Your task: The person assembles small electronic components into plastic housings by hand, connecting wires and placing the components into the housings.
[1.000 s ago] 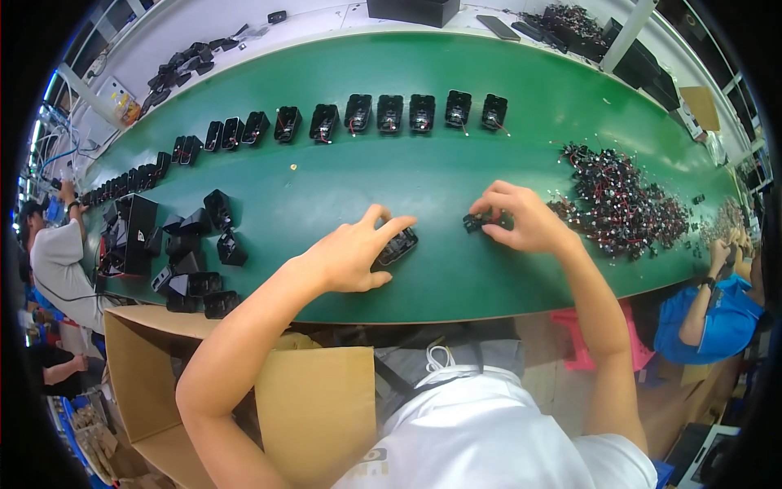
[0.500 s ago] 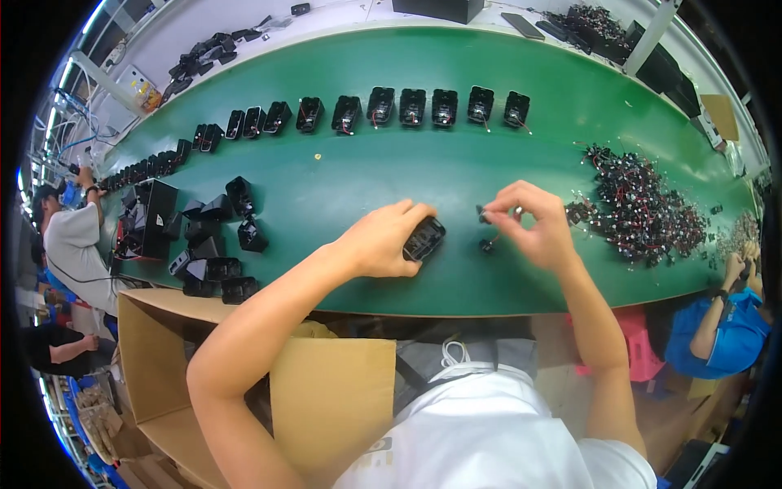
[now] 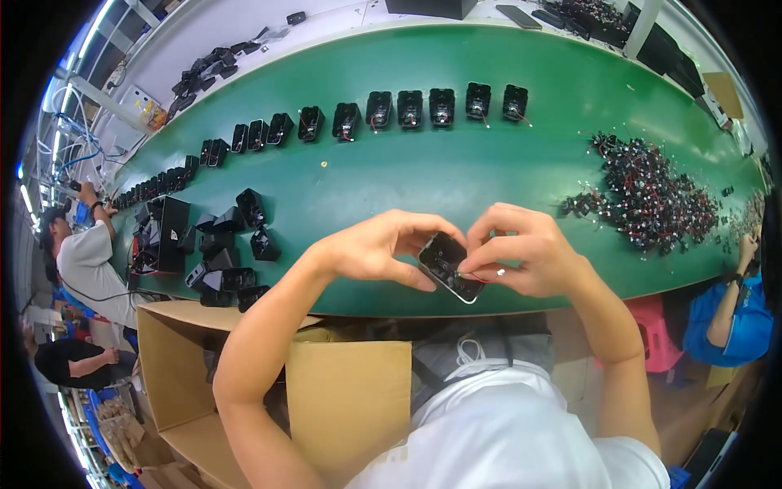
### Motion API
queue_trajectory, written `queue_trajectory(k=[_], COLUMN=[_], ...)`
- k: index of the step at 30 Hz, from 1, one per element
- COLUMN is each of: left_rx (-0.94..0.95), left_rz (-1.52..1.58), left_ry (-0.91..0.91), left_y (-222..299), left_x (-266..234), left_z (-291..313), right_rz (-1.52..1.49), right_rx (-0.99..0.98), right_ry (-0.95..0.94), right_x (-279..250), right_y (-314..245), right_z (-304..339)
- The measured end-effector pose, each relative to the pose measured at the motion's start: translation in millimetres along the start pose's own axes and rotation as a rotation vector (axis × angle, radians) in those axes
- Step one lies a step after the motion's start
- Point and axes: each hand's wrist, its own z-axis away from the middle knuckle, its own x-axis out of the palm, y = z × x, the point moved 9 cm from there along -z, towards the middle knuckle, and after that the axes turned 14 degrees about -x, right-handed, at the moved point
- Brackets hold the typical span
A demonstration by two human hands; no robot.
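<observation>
My left hand (image 3: pixel 383 248) grips a black plastic housing (image 3: pixel 446 262) by its side, its open hollow tilted up toward me. The fingers of my right hand (image 3: pixel 521 251) are pinched at the right part of that hollow. From this pinch a thin red wire with a small white connector (image 3: pixel 500 272) sticks out to the right. The part at the wire's other end is hidden by the fingers and the housing wall. Both hands are above the green table (image 3: pixel 366 196), near its front edge.
Black housings with wires (image 3: pixel 379 110) stand in a curved row along the far side. Loose black housings (image 3: pixel 224 253) lie at the left by a black box (image 3: pixel 173 236). A heap of small wired parts (image 3: pixel 652 196) covers the right. An open cardboard box (image 3: pixel 175 367) stands below left.
My right hand has moved left from the tabletop to the housing, its fingers now at the hollow. My left hand has turned the housing and brought it slightly right.
</observation>
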Motion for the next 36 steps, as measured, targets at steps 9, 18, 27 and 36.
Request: queue_trajectory(k=[9, 18, 27, 36], left_rx=[-0.076, -0.093, -0.115, -0.083], left_rz=[0.079, 0.088, 0.036, 0.103], left_ry=[-0.103, -0.189, -0.179, -0.193], left_y=[-5, -9, -9, -4], left_x=[3, 9, 8, 4], left_z=[3, 5, 4, 5], right_rz=[-0.010, -0.090, 0.001, -0.187], right_rx=[-0.068, -0.115, -0.114, 0.055], right_ry=[-0.003, -0.043, -0.085, 0.076], right_x=[0, 10, 13, 17], right_y=[-21, -30, -32, -16], right_z=[-8, -7, -3, 6])
